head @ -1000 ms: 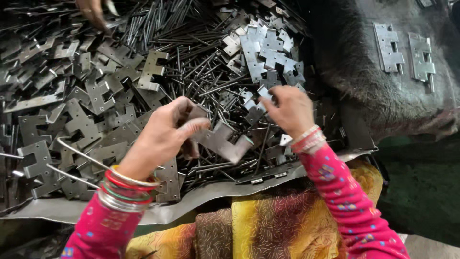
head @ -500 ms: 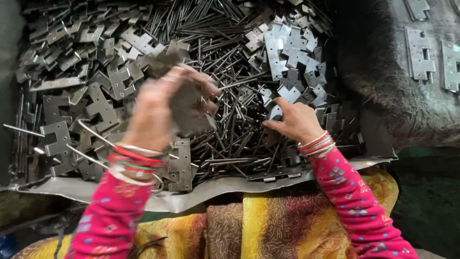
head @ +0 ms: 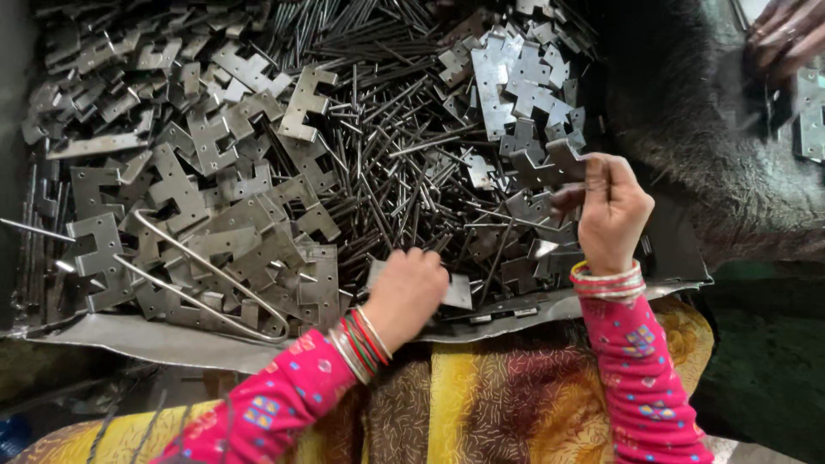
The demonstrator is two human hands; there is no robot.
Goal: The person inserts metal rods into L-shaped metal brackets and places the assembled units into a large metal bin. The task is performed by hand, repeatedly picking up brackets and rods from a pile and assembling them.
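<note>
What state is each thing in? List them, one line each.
Left hand: knuckles up, fingers closed on a flat plate.
Plate: flat, at the near edge of the pile, partly under the hand.
Right hand: raised, pinching a hinge leaf.
Hinge leaf: lifted off the pile, tilted.
Pins: loose, heaped, crisscrossed.
Bent rod: lying across the leaves.
Tray: heaped with parts.
Other person's hand: at the far right corner.

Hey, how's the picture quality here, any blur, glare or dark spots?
Head view: the left hand and right hand look fairly sharp; the metal plates catch dull glints without washing out; the far-right cloth is dim, and another person's hand at the top corner is soft.
</note>
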